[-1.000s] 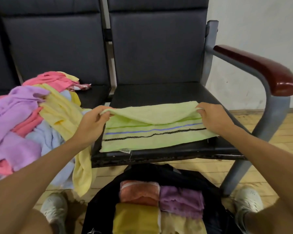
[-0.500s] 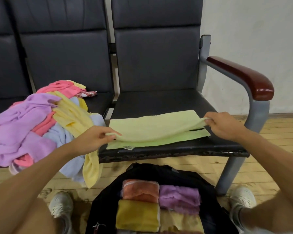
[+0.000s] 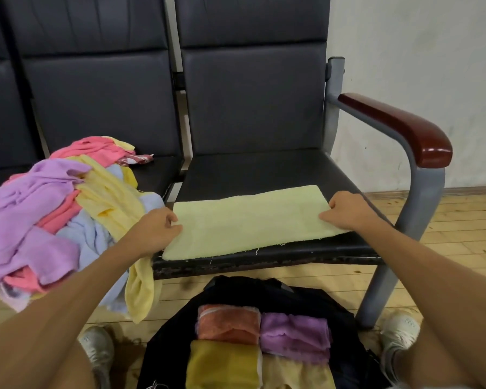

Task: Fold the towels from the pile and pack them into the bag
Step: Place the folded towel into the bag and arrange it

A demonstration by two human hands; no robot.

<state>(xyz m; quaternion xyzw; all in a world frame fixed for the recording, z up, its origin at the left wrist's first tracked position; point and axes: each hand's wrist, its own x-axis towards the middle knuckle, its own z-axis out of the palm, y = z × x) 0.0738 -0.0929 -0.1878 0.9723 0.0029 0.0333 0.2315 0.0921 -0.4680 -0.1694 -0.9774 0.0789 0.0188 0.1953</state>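
Towel (image 3: 250, 223): folded strip, flat on bench (image 3: 264, 169). Left hand (image 3: 156, 230), right hand (image 3: 347, 211): fingers pinching its ends. Next fold, likely: match corners squarely, then smooth flat.

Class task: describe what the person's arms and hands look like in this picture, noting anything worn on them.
Both arms are bare: no sleeve shows on the left forearm or the right forearm up to the picture's edge. The left hand and right hand are bare too, with no gloves, and no watch, bracelet or ring is visible.
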